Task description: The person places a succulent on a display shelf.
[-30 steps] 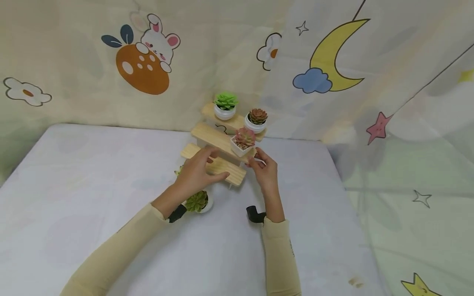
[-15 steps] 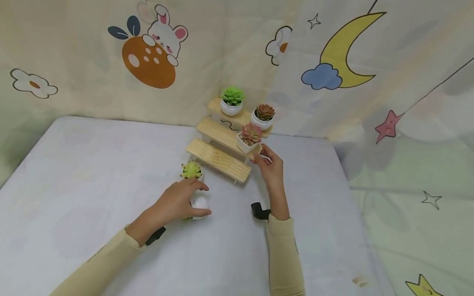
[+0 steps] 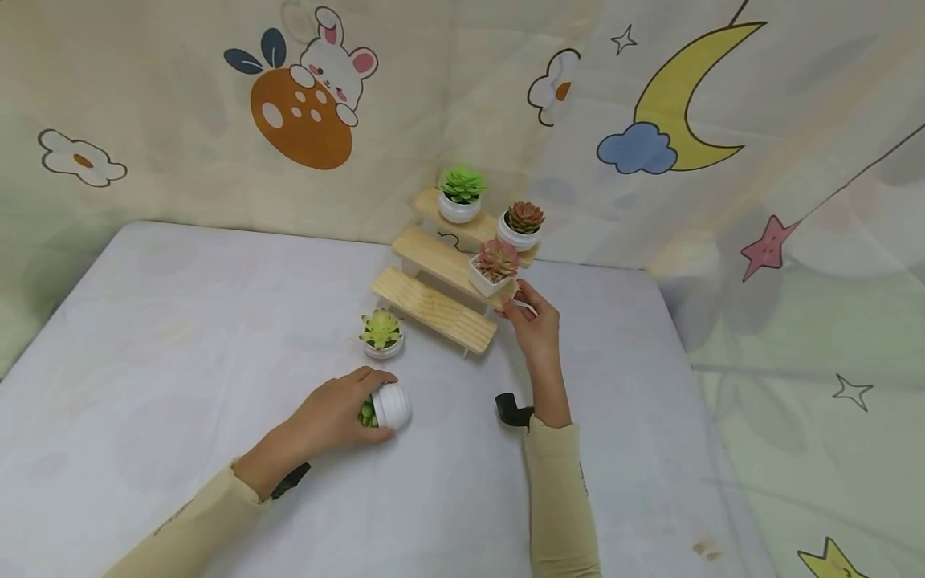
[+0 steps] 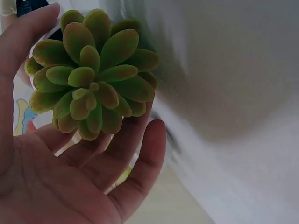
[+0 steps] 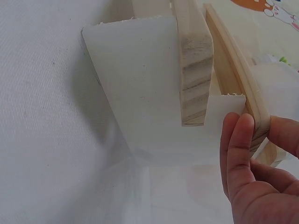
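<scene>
My left hand (image 3: 328, 413) grips a white round pot (image 3: 393, 405) with a green succulent (image 4: 93, 81), tipped on its side on the table. Thumb and fingers lie around the pot, and the leaves point toward the palm. Further right, my right hand (image 3: 537, 325) pinches the right end of the middle board of a three-step wooden plant stand (image 3: 436, 309); in the right wrist view its fingers and thumb hold the board end (image 5: 261, 128). A square-potted pink succulent (image 3: 494, 265) stands on that board, close to these fingers.
A yellow-green potted succulent (image 3: 381, 331) stands upright on the table, left of the stand's bottom board. On the top board are a bright green succulent (image 3: 461, 195) and a brown-red one (image 3: 521, 225). Behind the table (image 3: 217, 321) hangs a printed cloth (image 3: 448, 96).
My left hand has drawn back from the bottom board, down and left, and closed around the pot on its side. My right hand keeps its hold on the middle board. The view has shifted slightly.
</scene>
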A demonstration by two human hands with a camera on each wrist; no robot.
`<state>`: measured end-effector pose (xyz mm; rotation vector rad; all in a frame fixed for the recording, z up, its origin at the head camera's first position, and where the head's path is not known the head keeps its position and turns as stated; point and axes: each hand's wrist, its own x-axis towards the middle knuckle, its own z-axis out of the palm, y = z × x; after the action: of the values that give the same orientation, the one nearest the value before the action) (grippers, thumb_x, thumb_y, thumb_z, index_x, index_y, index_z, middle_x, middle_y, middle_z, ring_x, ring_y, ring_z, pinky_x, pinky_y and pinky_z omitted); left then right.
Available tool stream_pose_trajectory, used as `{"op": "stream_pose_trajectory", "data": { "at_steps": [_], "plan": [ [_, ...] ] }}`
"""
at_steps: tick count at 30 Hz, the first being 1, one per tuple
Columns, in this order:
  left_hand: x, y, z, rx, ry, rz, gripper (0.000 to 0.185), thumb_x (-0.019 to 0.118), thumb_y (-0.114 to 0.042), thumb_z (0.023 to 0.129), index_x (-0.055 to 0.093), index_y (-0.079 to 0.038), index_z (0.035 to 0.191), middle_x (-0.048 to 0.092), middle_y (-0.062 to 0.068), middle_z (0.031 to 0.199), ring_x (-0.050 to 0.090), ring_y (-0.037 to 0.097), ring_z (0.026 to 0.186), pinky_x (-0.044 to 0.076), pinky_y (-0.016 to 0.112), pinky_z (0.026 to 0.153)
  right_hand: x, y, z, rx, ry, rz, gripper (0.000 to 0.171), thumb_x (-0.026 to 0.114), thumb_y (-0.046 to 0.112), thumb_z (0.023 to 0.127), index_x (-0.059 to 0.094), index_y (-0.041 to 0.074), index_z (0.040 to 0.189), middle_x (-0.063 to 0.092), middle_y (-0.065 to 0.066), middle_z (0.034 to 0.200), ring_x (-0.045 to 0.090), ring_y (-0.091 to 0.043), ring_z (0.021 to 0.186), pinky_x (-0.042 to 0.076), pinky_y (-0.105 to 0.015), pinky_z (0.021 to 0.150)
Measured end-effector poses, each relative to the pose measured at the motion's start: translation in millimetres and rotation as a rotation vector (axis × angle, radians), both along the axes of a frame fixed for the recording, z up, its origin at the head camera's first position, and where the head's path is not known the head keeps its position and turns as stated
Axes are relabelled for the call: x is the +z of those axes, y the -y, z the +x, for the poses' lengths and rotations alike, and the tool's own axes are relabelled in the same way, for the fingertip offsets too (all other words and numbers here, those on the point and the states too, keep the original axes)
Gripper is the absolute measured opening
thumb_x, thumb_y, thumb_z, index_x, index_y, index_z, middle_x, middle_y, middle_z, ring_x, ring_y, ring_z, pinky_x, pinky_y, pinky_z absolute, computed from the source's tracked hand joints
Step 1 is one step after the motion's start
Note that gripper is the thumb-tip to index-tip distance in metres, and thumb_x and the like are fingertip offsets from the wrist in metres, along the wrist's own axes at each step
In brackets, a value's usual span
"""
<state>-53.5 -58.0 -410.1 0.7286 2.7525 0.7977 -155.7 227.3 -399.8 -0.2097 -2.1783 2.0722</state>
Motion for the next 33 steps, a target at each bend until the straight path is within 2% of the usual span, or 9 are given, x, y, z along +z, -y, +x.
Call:
{"op": "stream_pose_trajectory", "data": {
  "at_steps": [5,10,14,17,19,24,28,33],
  "plan": [
    [-2.3,-1.9,-2.5,-0.030,-0.010,0.010,0.063,0.084,-0.036,0.074,0.059,-0.011,0.125,0.060,0.010,0.118,0.061,0.022,0.089,0.050,0.044,0.076,0.2,-3.7,0.6,-0.008,-0.014,-0.008,0.050,0.060,-0.003,0.093,0.045,-0.007,0.141,0.057,-0.025,0.117,0.064,-0.001,0.069,0.056,-0.023,0.074],
    [-3.2,-4.3,-1.6,-0.016,0.015,0.077,0.062,0.086,-0.034,0.072,0.059,-0.015,0.125,0.059,0.007,0.119,0.057,0.018,0.090,0.048,0.037,0.076,0.1,-7.1,0.5,-0.007,-0.017,-0.023,0.050,0.060,-0.003,0.093,0.045,-0.007,0.141,0.057,-0.025,0.118,0.064,-0.001,0.070,0.056,-0.023,0.074],
    [5.5,-6.6,-5.1,0.006,0.025,0.183,0.064,0.086,-0.031,0.073,0.057,-0.013,0.128,0.057,0.007,0.123,0.058,0.018,0.097,0.050,0.035,0.076,1.4,-10.0,0.2,0.000,-0.027,-0.020,0.051,0.060,-0.003,0.093,0.044,-0.008,0.141,0.057,-0.025,0.118,0.064,-0.002,0.071,0.056,-0.025,0.076],
    [20.4,-9.2,-12.9,0.010,0.000,0.248,0.066,0.087,-0.029,0.073,0.058,-0.010,0.129,0.058,0.006,0.122,0.058,0.020,0.099,0.053,0.035,0.076,2.4,-12.4,-0.6,-0.004,-0.038,-0.011,0.050,0.059,-0.002,0.094,0.044,-0.008,0.141,0.057,-0.024,0.117,0.065,-0.001,0.072,0.056,-0.030,0.079],
    [32.0,-11.4,-20.7,0.015,-0.022,0.273,0.067,0.088,-0.028,0.072,0.058,-0.010,0.129,0.059,0.007,0.121,0.058,0.021,0.099,0.053,0.035,0.076,2.9,-13.9,-1.3,-0.009,-0.047,-0.010,0.049,0.059,-0.003,0.094,0.045,-0.008,0.140,0.057,-0.024,0.116,0.065,-0.001,0.071,0.056,-0.033,0.080],
    [57.2,-17.3,-50.7,0.052,-0.026,0.285,0.071,0.088,-0.029,0.071,0.056,-0.007,0.130,0.059,0.010,0.119,0.057,0.025,0.100,0.052,0.038,0.077,3.1,-14.9,-2.4,-0.013,-0.056,-0.021,0.048,0.059,-0.004,0.093,0.046,-0.010,0.139,0.057,-0.025,0.115,0.065,0.000,0.070,0.056,-0.025,0.075],
    [70.9,-22.5,-79.1,0.109,0.016,0.282,0.072,0.087,-0.030,0.072,0.053,-0.005,0.130,0.058,0.013,0.119,0.055,0.028,0.105,0.050,0.042,0.081,2.4,-11.0,-1.2,-0.008,-0.046,-0.030,0.047,0.060,-0.005,0.093,0.047,-0.009,0.138,0.057,-0.024,0.114,0.064,-0.001,0.070,0.055,-0.021,0.073],
    [82.2,-28.7,-107.4,0.178,0.063,0.236,0.071,0.085,-0.032,0.075,0.049,-0.003,0.129,0.055,0.017,0.122,0.055,0.032,0.107,0.051,0.047,0.085,-0.2,-4.0,1.4,0.007,-0.029,-0.040,0.048,0.060,-0.004,0.092,0.048,-0.008,0.138,0.058,-0.023,0.113,0.064,-0.001,0.070,0.055,-0.021,0.073]
  ]
}}
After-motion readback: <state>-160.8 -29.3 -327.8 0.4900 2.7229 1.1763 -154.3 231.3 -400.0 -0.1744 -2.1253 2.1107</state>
